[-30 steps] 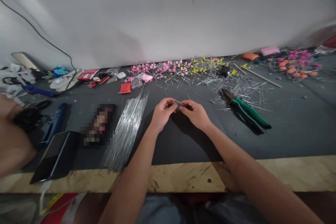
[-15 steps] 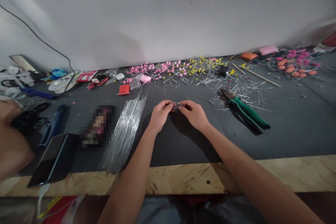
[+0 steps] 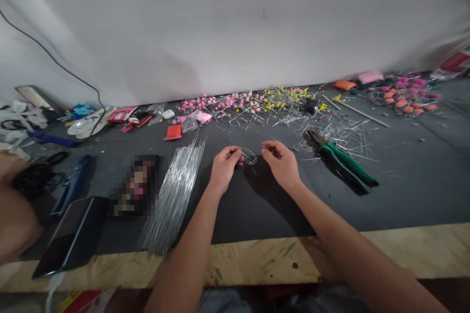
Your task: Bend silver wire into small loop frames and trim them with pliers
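My left hand [image 3: 224, 166] pinches a small bent loop of thin silver wire [image 3: 248, 156] over the dark mat [image 3: 257, 195]. My right hand [image 3: 281, 162] hovers a short way to the right of the loop, fingers curled in a pinch; I cannot make out anything in them. A bundle of straight silver wires [image 3: 175, 190] lies just left of my left forearm. Green-handled pliers [image 3: 343, 164] lie to the right of my right hand.
Pink and yellow beaded pins [image 3: 253, 102] and loose wire pieces lie along the wall. A phone [image 3: 71, 237], a blue tool [image 3: 71, 183] and clutter sit at left, beside another person's arm [image 3: 14, 220]. Orange and pink pieces [image 3: 404, 95] are far right. The wooden table edge [image 3: 257, 259] runs in front.
My hands were joined on the wire; now the right hand has drawn away to the right, leaving the loop in the left hand. The view shifted slightly downward.
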Motion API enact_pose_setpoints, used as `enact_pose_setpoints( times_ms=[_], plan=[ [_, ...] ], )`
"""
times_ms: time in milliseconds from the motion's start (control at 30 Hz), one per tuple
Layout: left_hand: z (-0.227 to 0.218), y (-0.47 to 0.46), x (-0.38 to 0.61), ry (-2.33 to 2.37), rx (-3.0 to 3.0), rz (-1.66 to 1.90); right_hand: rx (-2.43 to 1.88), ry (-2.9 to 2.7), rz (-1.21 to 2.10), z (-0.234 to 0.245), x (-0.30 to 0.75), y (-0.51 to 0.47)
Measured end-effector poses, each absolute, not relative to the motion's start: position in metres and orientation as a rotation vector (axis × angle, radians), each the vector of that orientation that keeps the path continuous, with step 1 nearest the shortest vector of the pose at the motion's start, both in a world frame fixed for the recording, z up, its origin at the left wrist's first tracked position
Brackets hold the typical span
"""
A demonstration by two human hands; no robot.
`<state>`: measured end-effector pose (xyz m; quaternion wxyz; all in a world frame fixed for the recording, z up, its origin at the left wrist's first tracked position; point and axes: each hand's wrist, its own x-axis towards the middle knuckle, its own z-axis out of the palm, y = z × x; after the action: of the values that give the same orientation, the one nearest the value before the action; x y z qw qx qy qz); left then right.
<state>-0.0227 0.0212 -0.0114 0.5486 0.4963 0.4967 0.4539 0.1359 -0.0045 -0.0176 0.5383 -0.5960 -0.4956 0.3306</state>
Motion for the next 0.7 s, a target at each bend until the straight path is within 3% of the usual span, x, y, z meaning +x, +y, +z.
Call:
enact_pose_setpoints(
  times_ms=[133,300,500,700],
  plan=[
    [-0.012,0.019,-0.024,1.196,1.478,0.854,-1.568,-1.201,0.579,-0.018,0.156,0.001],
    [-0.014,0.016,-0.023,1.226,1.686,0.849,-1.825,-1.329,0.345,-0.021,0.166,0.008],
    [-0.014,0.013,-0.021,1.227,1.826,0.903,-1.999,-1.647,0.329,-0.017,0.188,0.021],
    [-0.013,0.013,-0.022,1.279,1.850,0.855,-2.045,-1.964,0.521,-0.004,0.220,0.027]
  ],
)
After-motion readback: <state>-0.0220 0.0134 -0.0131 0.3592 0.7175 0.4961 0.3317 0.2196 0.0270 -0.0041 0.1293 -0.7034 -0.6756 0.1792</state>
